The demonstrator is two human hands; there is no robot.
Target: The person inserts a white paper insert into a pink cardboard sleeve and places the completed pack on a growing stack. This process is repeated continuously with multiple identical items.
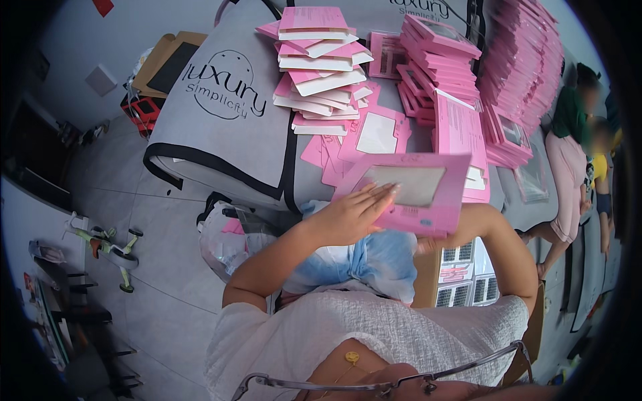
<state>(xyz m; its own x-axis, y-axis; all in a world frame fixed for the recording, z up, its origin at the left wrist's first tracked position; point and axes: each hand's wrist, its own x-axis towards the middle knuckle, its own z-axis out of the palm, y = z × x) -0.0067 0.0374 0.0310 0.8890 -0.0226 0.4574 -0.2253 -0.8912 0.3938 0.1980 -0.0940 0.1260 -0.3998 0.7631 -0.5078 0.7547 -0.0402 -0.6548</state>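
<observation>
I hold a flat pink box (451, 194) with a clear window up in front of my lap, slightly tilted. Across its left side lie the fingers of my left hand (364, 207), their tips on the window and the hand closed on the box. My right hand (428, 244) grips the box from beneath near its lower right edge; most of its fingers are hidden behind it. Just beyond the box, flat pink window cards (374, 134) lie loose on the grey padded surface. A stack of pink and white cartons (314, 67) rises behind them.
More pink window boxes (445, 70) and a tall pink stack (521, 63) stand at the far right. By my right arm, an open cardboard box (428, 281) holds dark-gridded packs (458, 254). A clear bag (231, 244) sits at my left. Two people (568, 147) are at the right.
</observation>
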